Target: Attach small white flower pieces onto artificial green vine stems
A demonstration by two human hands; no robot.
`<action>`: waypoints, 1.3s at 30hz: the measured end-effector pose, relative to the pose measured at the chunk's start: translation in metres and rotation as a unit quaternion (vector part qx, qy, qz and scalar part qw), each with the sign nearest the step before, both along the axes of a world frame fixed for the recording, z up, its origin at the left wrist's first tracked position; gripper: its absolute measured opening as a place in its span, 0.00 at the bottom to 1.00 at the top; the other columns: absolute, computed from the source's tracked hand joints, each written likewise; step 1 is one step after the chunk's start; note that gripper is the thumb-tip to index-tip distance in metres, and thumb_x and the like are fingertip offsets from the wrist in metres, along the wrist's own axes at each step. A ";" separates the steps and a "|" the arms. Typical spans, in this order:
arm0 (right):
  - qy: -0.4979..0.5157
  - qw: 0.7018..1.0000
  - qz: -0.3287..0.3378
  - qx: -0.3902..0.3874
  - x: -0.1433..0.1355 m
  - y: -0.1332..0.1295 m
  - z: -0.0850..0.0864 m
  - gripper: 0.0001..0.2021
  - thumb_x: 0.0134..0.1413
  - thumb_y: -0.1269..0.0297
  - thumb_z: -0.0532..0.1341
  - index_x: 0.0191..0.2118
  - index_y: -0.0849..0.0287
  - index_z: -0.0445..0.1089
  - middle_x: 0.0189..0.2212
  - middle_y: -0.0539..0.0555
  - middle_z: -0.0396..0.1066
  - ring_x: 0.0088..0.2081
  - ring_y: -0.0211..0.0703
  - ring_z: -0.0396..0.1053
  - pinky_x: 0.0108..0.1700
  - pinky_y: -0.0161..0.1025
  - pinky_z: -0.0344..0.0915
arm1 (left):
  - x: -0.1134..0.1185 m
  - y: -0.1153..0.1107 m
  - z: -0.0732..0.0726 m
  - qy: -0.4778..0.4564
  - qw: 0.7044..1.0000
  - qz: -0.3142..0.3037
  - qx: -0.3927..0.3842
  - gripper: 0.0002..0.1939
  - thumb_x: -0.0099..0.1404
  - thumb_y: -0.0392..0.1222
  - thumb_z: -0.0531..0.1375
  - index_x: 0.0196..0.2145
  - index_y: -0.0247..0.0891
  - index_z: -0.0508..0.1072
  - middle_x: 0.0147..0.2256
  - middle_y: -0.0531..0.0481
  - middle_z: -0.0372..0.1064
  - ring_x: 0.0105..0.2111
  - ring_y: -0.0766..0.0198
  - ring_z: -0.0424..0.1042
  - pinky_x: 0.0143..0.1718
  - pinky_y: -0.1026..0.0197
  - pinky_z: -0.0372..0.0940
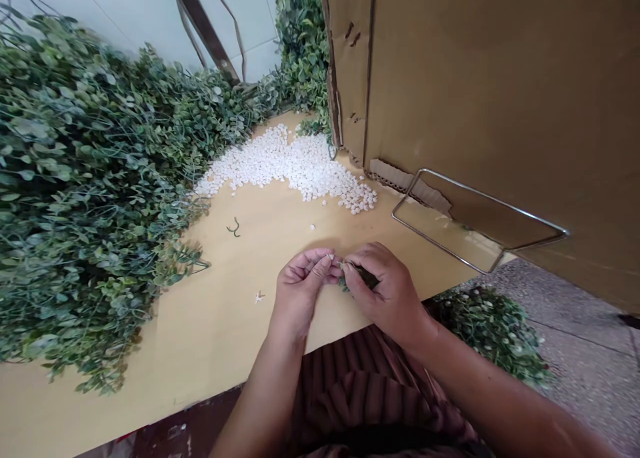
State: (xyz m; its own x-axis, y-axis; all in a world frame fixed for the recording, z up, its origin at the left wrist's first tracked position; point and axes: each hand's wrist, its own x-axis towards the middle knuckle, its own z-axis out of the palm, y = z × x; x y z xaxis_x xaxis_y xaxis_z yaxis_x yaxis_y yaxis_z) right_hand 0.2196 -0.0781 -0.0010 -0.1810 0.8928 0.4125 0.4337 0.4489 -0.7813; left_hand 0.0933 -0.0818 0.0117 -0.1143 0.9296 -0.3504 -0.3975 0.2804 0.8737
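Note:
My left hand (pixel 306 278) pinches a small white piece (pixel 330 256) between thumb and forefinger, above the tan table surface (pixel 215 325). Close at its right, my right hand (pixel 380 281) is closed on a green leafy sprig (pixel 367 277), most of it hidden by the fingers. The sprig's thin tip points toward the white piece; whether they touch is too small to tell. Beyond the hands lies a spread pile of small white pieces (pixel 285 161), with one loose white piece (pixel 313 227) nearer to me.
Heaped artificial greenery (pixel 100 158) covers the left side. A large cardboard box (pixel 490 85) stands at the right, with a metal wire frame (pixel 450 249) beside it. Green scraps (pixel 234 228) lie on the table. More foliage (pixel 493 331) sits below its right edge.

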 end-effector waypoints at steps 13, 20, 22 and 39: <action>0.021 1.000 0.009 -0.021 -0.001 -0.001 -0.001 0.08 0.53 0.71 0.53 0.24 0.58 0.61 0.21 0.51 0.61 0.26 0.39 0.59 0.30 0.36 0.59 | -0.001 -0.001 -0.001 0.028 0.999 -0.018 0.016 0.10 0.43 0.39 0.69 0.26 0.36 0.76 0.19 0.54 0.71 0.21 0.72 0.67 0.26 0.68 0.64; 0.029 0.999 0.012 -0.042 -0.001 -0.002 -0.001 0.09 0.54 0.70 0.52 0.24 0.58 0.61 0.21 0.51 0.62 0.26 0.38 0.60 0.30 0.36 0.59 | -0.002 -0.001 -0.005 0.047 0.998 -0.038 0.012 0.10 0.45 0.41 0.68 0.28 0.37 0.79 0.20 0.53 0.71 0.22 0.70 0.67 0.29 0.66 0.64; 0.029 0.999 0.013 -0.044 0.000 -0.002 -0.001 0.09 0.53 0.70 0.52 0.23 0.58 0.61 0.21 0.50 0.61 0.26 0.38 0.60 0.29 0.35 0.59 | -0.003 -0.001 -0.005 0.040 0.998 -0.043 0.015 0.09 0.45 0.41 0.69 0.27 0.37 0.78 0.19 0.53 0.71 0.22 0.70 0.67 0.28 0.66 0.64; 0.037 0.999 -0.008 -0.033 0.000 -0.005 -0.005 0.09 0.54 0.71 0.52 0.24 0.58 0.64 0.21 0.51 0.64 0.25 0.38 0.62 0.29 0.35 0.60 | 0.002 0.001 -0.005 0.060 0.998 -0.029 0.013 0.06 0.43 0.38 0.69 0.23 0.37 0.78 0.19 0.52 0.72 0.21 0.70 0.67 0.27 0.65 0.65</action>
